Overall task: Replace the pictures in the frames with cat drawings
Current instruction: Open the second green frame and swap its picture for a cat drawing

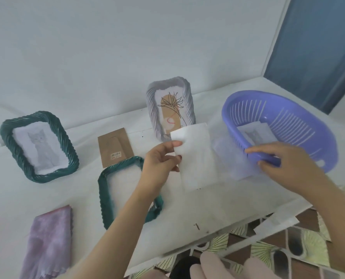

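My left hand (163,160) pinches a white sheet of paper (195,156) by its upper left corner, blank side towards me, above the table. My right hand (278,160) grips the near rim of a tilted purple plastic basket (300,117); a cat drawing (256,133) lies inside it. A green frame (103,190) lies flat under my left forearm, showing no picture. Another green frame (8,141) leans at the left with a cat drawing (40,148) in it. A silver frame (185,91) stands at the back with a flower picture (170,111).
A brown cardboard frame backing (115,150) lies between the two green frames. A folded purple cloth (48,240) sits at the near left. The white table's front edge (228,234) runs diagonally at the lower right, with patterned floor below. A white wall rises behind.
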